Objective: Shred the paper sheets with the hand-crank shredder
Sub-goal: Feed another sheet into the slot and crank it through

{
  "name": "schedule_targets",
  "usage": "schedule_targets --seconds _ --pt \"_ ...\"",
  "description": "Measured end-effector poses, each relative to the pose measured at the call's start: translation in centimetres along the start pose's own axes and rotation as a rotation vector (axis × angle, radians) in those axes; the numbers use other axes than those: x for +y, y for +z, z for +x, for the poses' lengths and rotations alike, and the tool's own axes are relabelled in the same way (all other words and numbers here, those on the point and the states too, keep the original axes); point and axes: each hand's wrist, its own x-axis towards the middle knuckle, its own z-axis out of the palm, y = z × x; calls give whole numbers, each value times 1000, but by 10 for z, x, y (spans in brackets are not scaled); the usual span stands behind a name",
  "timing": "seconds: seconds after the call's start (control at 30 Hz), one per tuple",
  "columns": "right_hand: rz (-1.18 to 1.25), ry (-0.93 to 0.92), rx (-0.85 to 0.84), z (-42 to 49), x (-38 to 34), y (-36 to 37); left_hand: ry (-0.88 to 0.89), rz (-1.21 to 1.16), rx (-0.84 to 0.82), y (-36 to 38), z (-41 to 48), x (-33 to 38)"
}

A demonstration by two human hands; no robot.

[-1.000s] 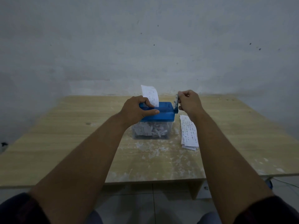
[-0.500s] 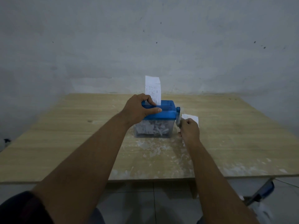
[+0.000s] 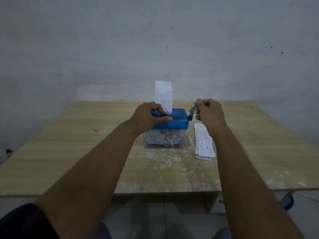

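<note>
— Fingers (image 3: 160, 109) of the left hand (image 3: 146, 118)?
— Curled over the blue shredder (image 3: 179, 120) lid, thumb along its front; a paper sheet (image 3: 164, 95) stands upright in the slot.
— And the right hand (image 3: 209, 112)?
— Fingers closed round the crank (image 3: 192, 112), raised beside the lid. More sheets (image 3: 204, 144) lie on the counter (image 3: 69, 152) just right of the shredder.

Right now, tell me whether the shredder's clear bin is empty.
No: paper shreds fill much of the clear bin under the blue top.
</note>
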Motion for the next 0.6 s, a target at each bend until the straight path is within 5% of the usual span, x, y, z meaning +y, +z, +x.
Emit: schedule_targets --seconds 0.3,0.4,0.6 --pt "-176 132 -79 54 26 20 17 2 16 1 0 -4" --pt "-252 299 -173 42 56 23 1 10 12 2 1 -3" --pt "-221 325 -14 -9 86 23 2 22 56 8 -1 -1"
